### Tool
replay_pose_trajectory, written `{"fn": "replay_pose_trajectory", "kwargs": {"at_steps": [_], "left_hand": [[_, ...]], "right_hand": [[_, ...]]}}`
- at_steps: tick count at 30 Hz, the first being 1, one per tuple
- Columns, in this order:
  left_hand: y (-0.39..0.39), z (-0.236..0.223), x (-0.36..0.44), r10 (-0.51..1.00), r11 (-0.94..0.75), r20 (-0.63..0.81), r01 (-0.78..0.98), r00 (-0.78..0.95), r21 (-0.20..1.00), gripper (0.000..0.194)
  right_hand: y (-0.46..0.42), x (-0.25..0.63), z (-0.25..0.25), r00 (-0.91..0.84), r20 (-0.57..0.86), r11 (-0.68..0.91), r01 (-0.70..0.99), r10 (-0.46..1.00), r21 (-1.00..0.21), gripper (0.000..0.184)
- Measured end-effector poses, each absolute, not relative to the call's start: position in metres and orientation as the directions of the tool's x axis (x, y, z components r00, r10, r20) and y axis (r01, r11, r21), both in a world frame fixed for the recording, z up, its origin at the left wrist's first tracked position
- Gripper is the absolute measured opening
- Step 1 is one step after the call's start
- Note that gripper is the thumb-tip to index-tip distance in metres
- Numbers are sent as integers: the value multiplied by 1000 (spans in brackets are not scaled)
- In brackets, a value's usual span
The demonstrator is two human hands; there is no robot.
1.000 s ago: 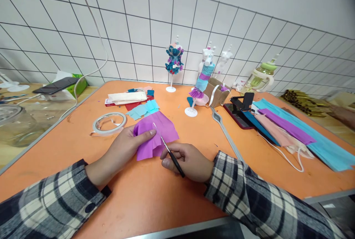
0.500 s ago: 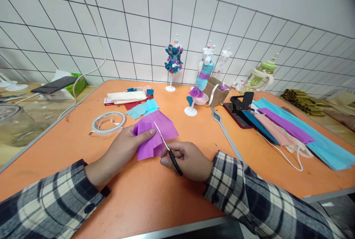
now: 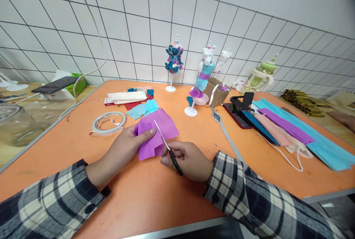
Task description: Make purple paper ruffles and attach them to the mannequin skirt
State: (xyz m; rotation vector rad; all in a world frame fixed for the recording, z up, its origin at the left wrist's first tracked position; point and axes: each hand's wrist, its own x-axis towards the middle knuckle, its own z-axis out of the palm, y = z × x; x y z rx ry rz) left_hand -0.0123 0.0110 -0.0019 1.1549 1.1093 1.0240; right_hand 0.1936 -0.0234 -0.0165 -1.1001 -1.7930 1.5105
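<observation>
Pinched under the thumb of my left hand [image 3: 129, 141] is a folded piece of purple crepe paper [image 3: 165, 123], held over the orange table [image 3: 116, 191]. My right hand [image 3: 191, 160] is closed around a pair of scissors [image 3: 174, 160] with black handles. Their slim metal blades point up and to the left, lying across the purple paper with the tip beside my left thumb. The blades look closed or nearly so. Part of the handles is hidden by my right fingers.
A roll of tape [image 3: 108, 122] lies left of the paper, with light blue scraps [image 3: 142, 109] behind it. Small mannequins stand at the back, including one in a blue and purple dress [image 3: 203, 78]. Colored paper strips [image 3: 294, 128] and a phone [image 3: 235, 115] lie at right.
Almost nothing differs. The purple paper has shifted very slightly to the right; both hands and the scissors stay in nearly the same place.
</observation>
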Motion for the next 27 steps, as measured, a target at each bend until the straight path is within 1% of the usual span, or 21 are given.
{"fn": "replay_pose_trajectory", "kwargs": {"at_steps": [3,6,16,21,27], "left_hand": [[12,-4,-14,980,116,-104,-60,169,991,37],[14,-7,-15,977,132,-122,-49,177,990,39],[14,-8,-14,979,111,-111,11,172,994,41],[14,-10,-16,973,129,-133,30,187,991,42],[14,-9,-15,978,115,-117,24,170,993,42]], "right_hand": [[-23,194,-17,-518,-98,38,246,850,-969,28],[-24,193,-15,-518,-113,33,264,848,-964,25],[-25,193,-15,-541,-102,15,208,835,-978,26],[-26,192,-14,-533,-94,32,223,841,-974,25],[-25,193,-14,-525,-80,55,236,847,-970,25]]}}
